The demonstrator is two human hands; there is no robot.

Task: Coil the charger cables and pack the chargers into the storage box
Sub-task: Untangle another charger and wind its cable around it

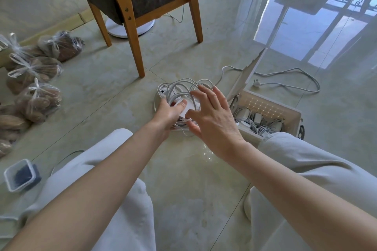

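While left hand [169, 113] grips white charger [188, 107], thumb on top, likely to stop it sliding, right hand [212, 116] hovers just above, fingers spread wide, holding nothing, ready to gather cable tangle [179, 87] on floor [183, 169]. Storage box [271, 102] just right of tangle, lid [247, 75] up, packed chargers [257, 120] inside. Free room on near side. Chair leg [136, 55] far; loose plug cable [295, 85] far right.

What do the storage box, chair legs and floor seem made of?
Storage box: probably white plastic; its wall is a moulded grid of small holes.
Chair legs: varnished wood, warm brown with bolt heads.
Floor: likely polished stone or ceramic tile; glossy, mirrors the window, thin joint lines.
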